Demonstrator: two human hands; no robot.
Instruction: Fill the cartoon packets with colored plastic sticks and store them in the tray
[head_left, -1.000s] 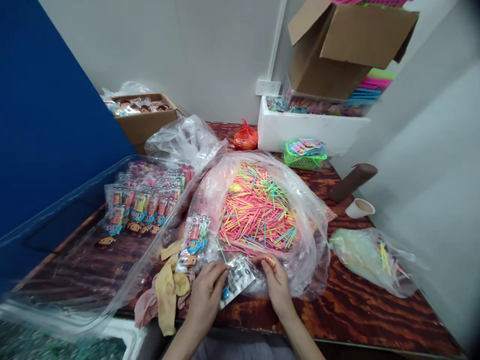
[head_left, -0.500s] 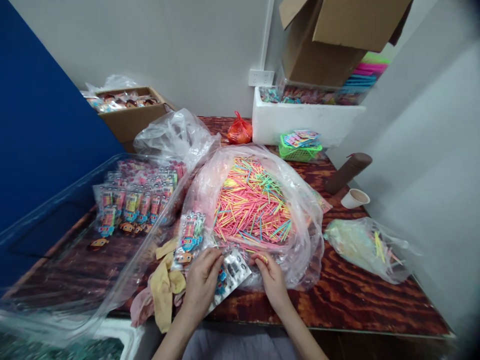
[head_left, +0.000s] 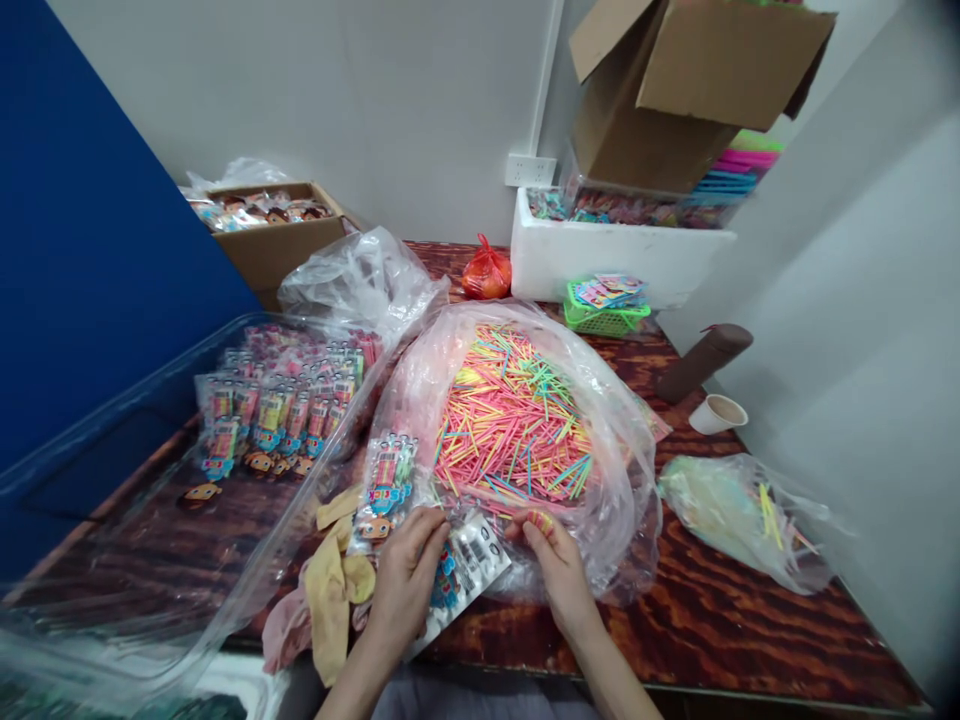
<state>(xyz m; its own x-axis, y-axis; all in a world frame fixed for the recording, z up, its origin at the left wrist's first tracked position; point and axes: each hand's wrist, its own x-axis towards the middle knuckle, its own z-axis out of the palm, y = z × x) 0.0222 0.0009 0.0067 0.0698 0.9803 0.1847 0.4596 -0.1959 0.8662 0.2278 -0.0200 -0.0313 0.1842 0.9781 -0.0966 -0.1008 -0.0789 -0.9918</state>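
Observation:
My left hand (head_left: 405, 580) grips a small clear packet (head_left: 463, 565) with a printed barcode card, held at the table's near edge. My right hand (head_left: 559, 570) is closed in a pinch on a small bunch of coloured sticks (head_left: 538, 520) just right of the packet's mouth. Both hands rest against the front of a big clear plastic bag (head_left: 615, 470) heaped with pink, yellow, green and blue sticks (head_left: 510, 420). A filled packet (head_left: 386, 480) lies just above my left hand.
A clear bin (head_left: 112, 470) on the left holds several filled packets (head_left: 277, 410). Yellow and pink cloths (head_left: 330, 590) lie by my left wrist. A smaller bag of sticks (head_left: 742, 515), a paper cup (head_left: 718, 413), brown cylinder (head_left: 703, 362), green basket (head_left: 606, 318), white foam box (head_left: 622, 262) and cardboard boxes (head_left: 277, 245) stand around.
The hands stay at the packet and the stick bunch with only small finger shifts. The camera view has drifted slightly.

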